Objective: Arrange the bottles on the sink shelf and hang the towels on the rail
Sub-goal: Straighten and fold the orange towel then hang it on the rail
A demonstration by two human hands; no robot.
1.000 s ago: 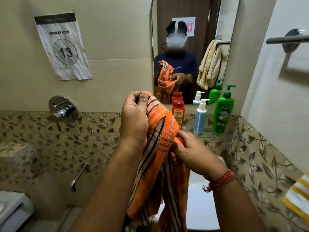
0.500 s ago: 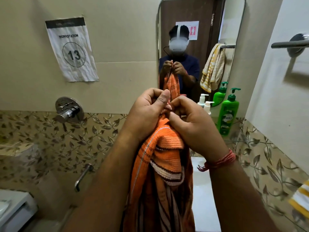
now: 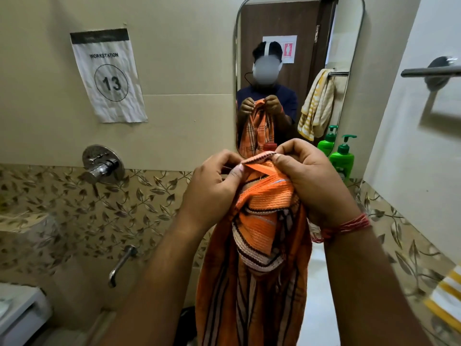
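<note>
The towel step is in hand: the left hand (image 3: 212, 181) and right hand (image 3: 309, 176) both pinch the top hem of the orange striped towel (image 3: 262, 221), held up before the mirror (image 3: 294, 71) — the rest hangs bunched below. Next, judging by this, spread the hem and carry it right to the rail (image 3: 429, 71) — well apart, up on the side wall.

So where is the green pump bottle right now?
In the head view, the green bottle stands right of centre, just right of the mirror, beyond the right hand holding the orange towel.
</note>
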